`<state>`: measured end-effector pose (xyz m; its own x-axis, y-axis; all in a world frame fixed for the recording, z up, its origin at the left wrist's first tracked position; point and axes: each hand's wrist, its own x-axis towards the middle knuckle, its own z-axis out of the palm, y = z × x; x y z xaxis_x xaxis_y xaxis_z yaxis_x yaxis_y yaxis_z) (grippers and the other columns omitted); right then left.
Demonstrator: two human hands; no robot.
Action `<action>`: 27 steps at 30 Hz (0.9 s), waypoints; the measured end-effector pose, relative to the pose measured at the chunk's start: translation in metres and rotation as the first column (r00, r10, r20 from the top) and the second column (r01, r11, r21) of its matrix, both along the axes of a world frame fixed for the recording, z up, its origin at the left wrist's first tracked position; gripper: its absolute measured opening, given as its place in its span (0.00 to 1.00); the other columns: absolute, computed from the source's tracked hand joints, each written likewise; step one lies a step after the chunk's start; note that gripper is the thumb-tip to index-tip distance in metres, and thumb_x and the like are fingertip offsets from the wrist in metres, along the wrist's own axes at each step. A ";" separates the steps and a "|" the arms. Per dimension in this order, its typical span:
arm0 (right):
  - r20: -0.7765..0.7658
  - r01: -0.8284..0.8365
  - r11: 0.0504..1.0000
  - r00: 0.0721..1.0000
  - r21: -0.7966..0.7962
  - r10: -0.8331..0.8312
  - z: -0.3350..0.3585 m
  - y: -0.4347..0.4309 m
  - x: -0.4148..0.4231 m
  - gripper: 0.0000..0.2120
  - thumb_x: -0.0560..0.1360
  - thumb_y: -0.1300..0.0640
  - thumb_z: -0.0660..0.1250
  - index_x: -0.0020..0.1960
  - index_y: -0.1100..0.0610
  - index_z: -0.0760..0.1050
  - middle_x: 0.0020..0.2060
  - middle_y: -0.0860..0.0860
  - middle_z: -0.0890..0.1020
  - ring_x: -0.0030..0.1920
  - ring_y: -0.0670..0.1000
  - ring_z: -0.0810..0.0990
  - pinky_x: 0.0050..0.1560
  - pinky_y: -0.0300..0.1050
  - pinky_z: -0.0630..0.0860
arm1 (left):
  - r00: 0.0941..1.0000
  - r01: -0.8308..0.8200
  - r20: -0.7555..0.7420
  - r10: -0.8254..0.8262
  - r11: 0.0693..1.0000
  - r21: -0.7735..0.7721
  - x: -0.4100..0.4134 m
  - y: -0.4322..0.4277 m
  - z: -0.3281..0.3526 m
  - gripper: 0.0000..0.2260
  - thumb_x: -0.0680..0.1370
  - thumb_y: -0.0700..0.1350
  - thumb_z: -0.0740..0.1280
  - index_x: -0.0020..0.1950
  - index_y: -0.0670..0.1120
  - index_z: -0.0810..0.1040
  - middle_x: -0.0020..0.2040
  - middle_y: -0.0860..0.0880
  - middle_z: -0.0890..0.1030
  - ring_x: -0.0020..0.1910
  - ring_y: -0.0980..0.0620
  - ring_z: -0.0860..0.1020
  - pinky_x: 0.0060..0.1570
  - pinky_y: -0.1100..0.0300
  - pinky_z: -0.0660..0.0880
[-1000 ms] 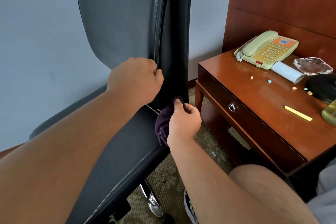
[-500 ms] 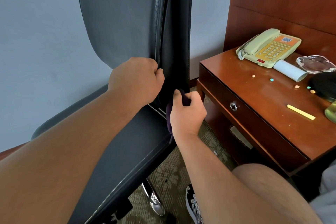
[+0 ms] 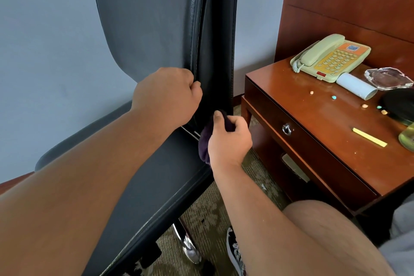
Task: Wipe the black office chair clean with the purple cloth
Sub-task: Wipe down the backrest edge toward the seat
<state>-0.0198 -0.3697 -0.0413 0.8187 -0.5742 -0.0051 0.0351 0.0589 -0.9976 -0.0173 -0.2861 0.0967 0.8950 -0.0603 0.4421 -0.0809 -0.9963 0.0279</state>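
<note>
**Fig.** Wiping the side strip of the black office chair (image 3: 145, 18), head view. The left hand (image 3: 167, 96) grips the edge of the backrest (image 3: 215, 29), fingers curled round the padded rim, i.e. a closed, bracing hold. Just below and right of that grip, the right hand (image 3: 228, 141) holds the purple cloth (image 3: 204, 141) bunched into a wad, thumb on top, fingers wrapped round it. The wad presses vs. the lower side of the backrest, at its junction w/ the seat (image 3: 156, 175). Much of the cloth is hidden behind the hand. Judged stage: mid-wipe on the side strip; how clean the rest is can't be told.

Risks (est.):
- (a) The chair stands on a chrome base (image 3: 188, 246) below the cloth grip, wheels not in view. Hard pressure could swivel or shift it if the bracing hold slackens.
- (b) A bunched wad gives small contact, so the seam btwn backrest & seat may be skipped.
- (c) A loose fold could snag in that seam.
- (d) The wooden side table (image 3: 313, 141) is near, right of the cloth grip. A wide arm swing could strike it and jolt the phone (image 3: 329, 56) or glass ashtray (image 3: 387, 78) on top.
</note>
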 end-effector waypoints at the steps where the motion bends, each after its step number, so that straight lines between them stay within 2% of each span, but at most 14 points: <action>1: -0.052 -0.007 1.000 0.999 0.007 0.007 -0.006 -0.001 0.000 0.08 0.75 0.47 0.71 0.41 0.49 0.76 0.38 0.44 0.81 0.41 0.44 0.81 0.42 0.44 0.80 | 1.000 0.001 0.000 -0.001 1.000 -0.001 0.000 0.000 0.000 0.18 0.79 0.52 0.59 0.31 0.46 0.64 0.28 0.49 0.70 0.26 0.51 0.67 0.27 0.61 0.61; 4: -0.259 -0.036 0.999 0.965 0.042 0.045 -0.021 -0.005 -0.002 0.09 0.76 0.47 0.71 0.42 0.50 0.75 0.39 0.45 0.80 0.41 0.46 0.81 0.33 0.35 0.73 | 1.000 -0.003 -0.004 0.003 1.000 -0.003 0.002 0.000 0.001 0.18 0.79 0.52 0.59 0.31 0.46 0.64 0.28 0.50 0.70 0.26 0.52 0.67 0.27 0.61 0.60; 6: -0.346 -0.059 0.997 0.935 0.056 0.075 -0.025 -0.006 -0.004 0.09 0.76 0.47 0.71 0.44 0.51 0.75 0.40 0.45 0.79 0.42 0.48 0.81 0.35 0.37 0.73 | 1.000 -0.004 -0.009 0.004 1.000 0.001 0.002 0.001 0.002 0.19 0.79 0.52 0.59 0.31 0.47 0.64 0.28 0.50 0.70 0.26 0.52 0.67 0.27 0.61 0.60; 7: -0.343 -0.064 0.996 0.936 0.062 0.082 -0.025 -0.005 -0.004 0.08 0.77 0.47 0.70 0.45 0.52 0.76 0.41 0.46 0.80 0.43 0.48 0.81 0.38 0.39 0.76 | 1.000 -0.003 -0.008 0.003 1.000 0.003 0.002 0.000 0.001 0.19 0.79 0.52 0.59 0.30 0.47 0.64 0.28 0.50 0.70 0.26 0.52 0.67 0.27 0.61 0.60; 10: -0.247 -0.057 0.992 0.965 0.114 0.084 -0.009 0.000 -0.005 0.07 0.77 0.47 0.70 0.47 0.51 0.77 0.41 0.45 0.81 0.44 0.46 0.81 0.45 0.43 0.80 | 1.000 0.002 -0.002 -0.002 1.000 0.005 0.000 0.001 0.001 0.19 0.79 0.52 0.59 0.30 0.47 0.63 0.28 0.50 0.70 0.26 0.51 0.67 0.27 0.61 0.61; 13: -0.095 -0.064 0.987 0.992 0.149 0.078 0.010 0.006 -0.012 0.05 0.77 0.48 0.70 0.47 0.48 0.78 0.41 0.44 0.82 0.43 0.43 0.81 0.45 0.40 0.80 | 1.000 0.004 -0.004 -0.004 1.000 -0.004 0.000 0.000 0.002 0.19 0.79 0.52 0.59 0.30 0.47 0.64 0.28 0.49 0.70 0.26 0.51 0.67 0.27 0.61 0.61; 17: 0.165 -0.134 0.991 0.977 -0.013 0.134 0.021 0.021 -0.023 0.06 0.76 0.48 0.69 0.50 0.48 0.78 0.45 0.43 0.80 0.48 0.41 0.79 0.48 0.33 0.76 | 1.000 -0.007 -0.008 0.007 1.000 -0.005 0.000 -0.001 0.001 0.18 0.79 0.52 0.59 0.31 0.47 0.65 0.28 0.49 0.71 0.26 0.51 0.68 0.27 0.61 0.60; 19: 0.191 -0.128 0.982 0.970 -0.136 0.153 0.011 0.022 -0.023 0.06 0.77 0.50 0.68 0.53 0.49 0.78 0.47 0.42 0.78 0.49 0.39 0.77 0.48 0.27 0.71 | 1.000 -0.006 -0.006 0.006 1.000 -0.003 0.000 0.000 0.001 0.18 0.79 0.52 0.59 0.31 0.47 0.64 0.29 0.49 0.70 0.26 0.51 0.67 0.27 0.61 0.60; 21: 0.096 -0.129 0.967 0.984 -0.221 0.153 -0.006 0.016 -0.021 0.08 0.79 0.52 0.66 0.56 0.51 0.79 0.49 0.44 0.77 0.47 0.39 0.75 0.49 0.30 0.72 | 1.000 -0.004 -0.006 0.004 1.000 0.000 0.000 -0.001 0.002 0.18 0.79 0.52 0.59 0.31 0.46 0.64 0.29 0.49 0.70 0.26 0.51 0.67 0.27 0.61 0.60; 24: -0.121 -0.180 0.936 0.981 -0.303 0.150 -0.029 0.009 -0.021 0.10 0.80 0.53 0.64 0.60 0.53 0.78 0.52 0.45 0.76 0.47 0.43 0.75 0.47 0.41 0.77 | 1.000 -0.005 -0.013 0.005 1.000 0.008 0.001 -0.001 0.002 0.18 0.79 0.52 0.59 0.31 0.46 0.65 0.29 0.49 0.70 0.27 0.51 0.67 0.27 0.61 0.60; 27: -0.186 -0.179 0.935 0.975 -0.305 0.125 -0.031 0.011 -0.020 0.08 0.80 0.53 0.64 0.57 0.52 0.78 0.50 0.44 0.74 0.43 0.43 0.74 0.42 0.36 0.73 | 1.000 -0.009 -0.018 0.009 1.000 0.010 0.002 -0.001 0.001 0.18 0.79 0.52 0.59 0.31 0.45 0.65 0.29 0.49 0.71 0.27 0.51 0.68 0.27 0.61 0.61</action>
